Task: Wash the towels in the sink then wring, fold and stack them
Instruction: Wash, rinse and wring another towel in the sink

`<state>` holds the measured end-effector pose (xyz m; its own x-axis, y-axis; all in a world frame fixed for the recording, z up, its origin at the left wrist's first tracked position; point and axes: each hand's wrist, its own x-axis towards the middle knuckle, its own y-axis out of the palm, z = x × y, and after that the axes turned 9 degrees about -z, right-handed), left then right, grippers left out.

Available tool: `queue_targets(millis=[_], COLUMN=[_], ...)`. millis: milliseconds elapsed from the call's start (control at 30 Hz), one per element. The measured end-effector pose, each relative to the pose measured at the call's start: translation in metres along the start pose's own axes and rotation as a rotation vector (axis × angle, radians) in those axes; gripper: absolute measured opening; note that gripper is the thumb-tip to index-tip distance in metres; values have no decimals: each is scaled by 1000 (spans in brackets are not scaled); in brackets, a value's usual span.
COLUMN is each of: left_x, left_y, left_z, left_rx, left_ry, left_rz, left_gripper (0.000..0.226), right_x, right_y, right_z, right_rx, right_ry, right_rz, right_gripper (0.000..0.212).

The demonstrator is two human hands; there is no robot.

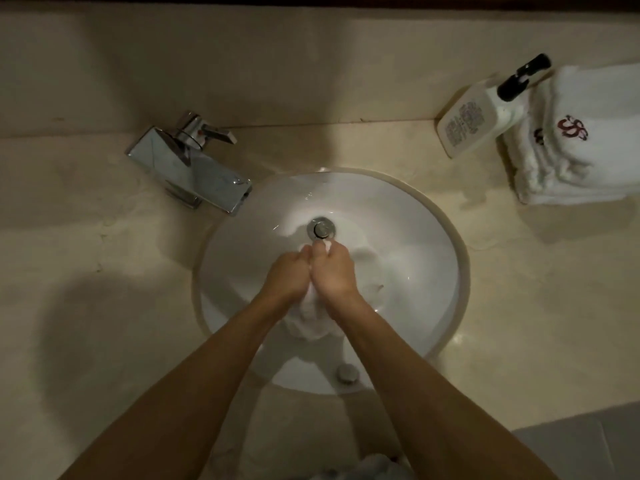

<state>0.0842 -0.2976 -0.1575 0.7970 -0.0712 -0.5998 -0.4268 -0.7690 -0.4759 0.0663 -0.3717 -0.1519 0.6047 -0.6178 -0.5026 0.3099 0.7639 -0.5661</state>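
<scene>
Both hands are down in the round white ceramic sink (426, 244), pressed close side by side over a bunched white wet towel (308, 323). The left hand (287, 277) has its fingers curled tight around the upper part of the cloth, knuckles up, the fingertips tucked under where I cannot see them. The right hand (334, 271) grips the same towel just beside it, fingers folded over, and a small tuft of white cloth pokes out between its thumb and forefinger. The two hands touch at the knuckles. The rest of the towel hangs in a crumpled lump below the wrists, between the forearms, resting against the near slope of the basin.

Just beyond the fingertips sits the round metal drain plug (321, 229), very near but apart from them. Far off to the left of the fingers, on the beige stone counter (86, 237), stands the chrome block-shaped faucet (194, 168), its spout reaching toward the basin rim. Well away to the right of the fingers lies a stack of folded white towels with red embroidered marks (571, 147), and a white pump bottle with a black nozzle (478, 119) leans against that stack.
</scene>
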Motion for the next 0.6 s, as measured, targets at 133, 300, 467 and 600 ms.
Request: queue_targets(millis=[133,300,467,600], left_x=[-21,7,-7,-7], left_y=[13,-10,-5,0], left_z=[-6,-19,-44,-45], left_rx=[-17,-73,-48,56], left_ry=[87,90,165,225], left_rz=[-63,-47,-97,-79], left_gripper=[51,29,51,54], right_x=[31,-8,26,30], right_y=[-15,-9,-18,-16], right_z=[5,19,24,8], right_rx=[40,-38,267,425], right_ry=[91,-201,159,352], right_rz=[-74,8,-147,-2], right_gripper=[34,40,30,33])
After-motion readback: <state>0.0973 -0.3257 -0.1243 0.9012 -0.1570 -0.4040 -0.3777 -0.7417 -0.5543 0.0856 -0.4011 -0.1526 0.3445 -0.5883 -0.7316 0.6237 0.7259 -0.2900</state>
